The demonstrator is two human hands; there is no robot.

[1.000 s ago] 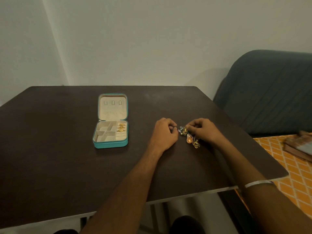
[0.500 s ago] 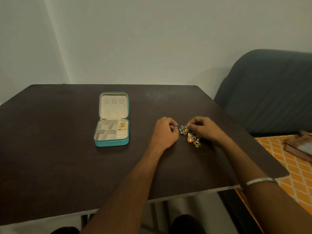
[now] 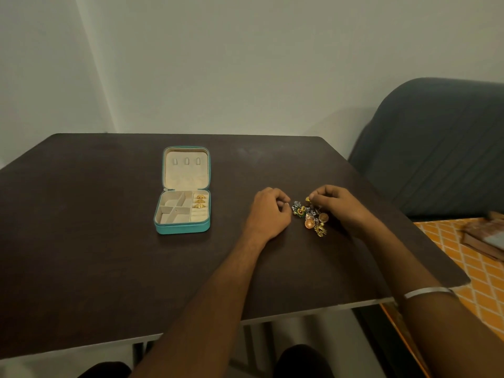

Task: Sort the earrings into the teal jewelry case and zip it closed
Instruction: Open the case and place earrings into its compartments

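Note:
The teal jewelry case [image 3: 182,227] lies open on the dark table [image 3: 95,241], lid flat toward the wall. Three gold earrings [image 3: 200,201] sit in its right-hand slot; the other beige compartments look bare. To its right a small pile of earrings [image 3: 311,217], gold, orange and blue-flowered, rests on the table. My right hand [image 3: 338,205] is at the pile's far right side, fingertips pinched on a small gold earring [image 3: 308,199] just above the pile. My left hand [image 3: 268,211] rests curled at the pile's left edge, fingers closed, with nothing visible in it.
A dark grey sofa [image 3: 436,148] stands right of the table. Below it an orange patterned cloth [image 3: 477,268] carries a brown book [image 3: 485,238]. The table's front edge runs close to my forearms. A silver bangle [image 3: 428,291] is on my right wrist.
My right hand has lifted slightly from the pile with a small gold earring pinched in its fingertips. My left hand has stayed by the pile. The case is unchanged.

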